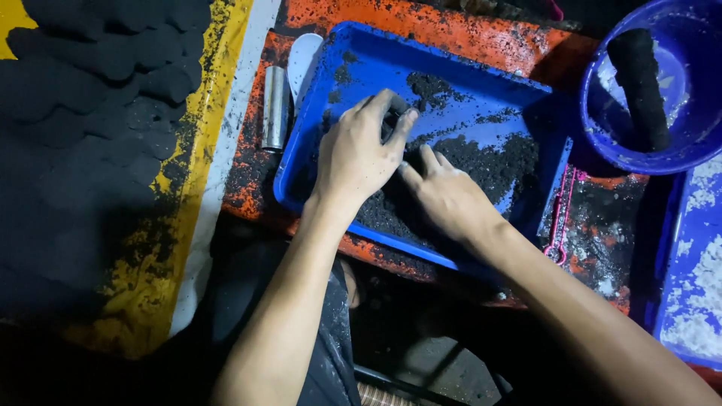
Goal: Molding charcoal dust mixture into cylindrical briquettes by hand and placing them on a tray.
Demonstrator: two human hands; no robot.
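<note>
Head view: a blue rectangular plastic tray (481, 90) is seen lying on an orange-painted bench (451, 30) heavily smeared with black residue. Loose black granular powder (489, 162) is heaped in the near and right parts of the tray, with smaller patches scattered toward its far side. The left hand (357, 154) is placed palm-down inside the tray, its fingers curled around a small dark lump of the powder that is largely hidden beneath them; whether the lump is fully clamped cannot be told. The right hand (444, 195) is laid just beside it, fingers together and pressed into the powder, the fingertips near those of the left hand. A short metal cylinder (275, 107) is set on the bench just left of the tray, with a white scoop-like piece (302, 60) between it and the tray's rim. A round blue basin (677, 143) at far right holds a black cylindrical roll (639, 86) and traces of white powder. A pink tool (562, 218) lies right of the tray. A second blue tray with white powder (696, 286) is at the right edge. Rows of black moulded pieces (83, 120) are spread at left on a yellow sheet (150, 286).
</note>
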